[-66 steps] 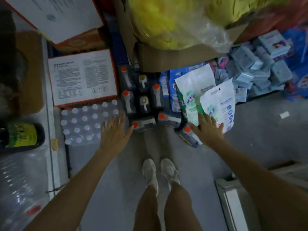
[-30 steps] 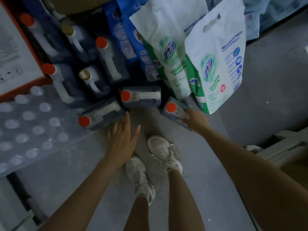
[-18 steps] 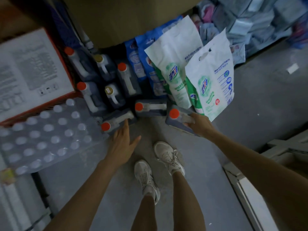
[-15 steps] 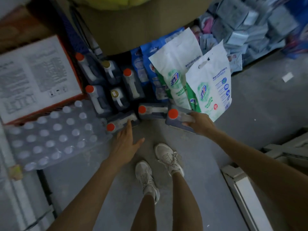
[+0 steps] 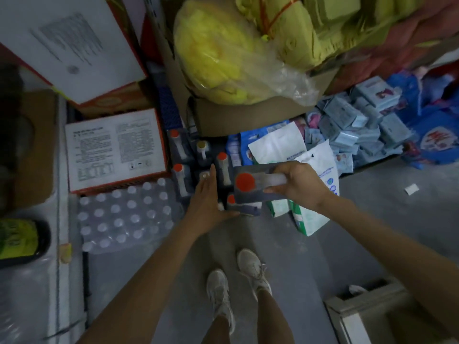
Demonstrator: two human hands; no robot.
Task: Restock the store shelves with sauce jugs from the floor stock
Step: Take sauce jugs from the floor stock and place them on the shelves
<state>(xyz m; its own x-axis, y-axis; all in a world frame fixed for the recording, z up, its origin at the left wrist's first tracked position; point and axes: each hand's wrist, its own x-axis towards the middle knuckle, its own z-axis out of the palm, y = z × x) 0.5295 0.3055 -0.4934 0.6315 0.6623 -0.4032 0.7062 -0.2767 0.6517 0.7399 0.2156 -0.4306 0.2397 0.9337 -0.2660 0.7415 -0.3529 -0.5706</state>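
The right hand [image 5: 301, 184] is now lifting the red-capped sauce jug [image 5: 250, 186] off the floor by its handle, having gripped it lying there before. The left hand [image 5: 207, 203] is reaching further forward over the lying jugs.

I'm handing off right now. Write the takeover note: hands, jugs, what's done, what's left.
Right hand: gripping the handle of a lifted red-capped jug, clear of the floor.
Left hand: open, reaching down over a lying jug, nothing gripped.
Floor stock: several more jugs stand beside the bottled water pack.
Done: one jug picked up.
Left: grab a second, carry to shelves, return for the rest.
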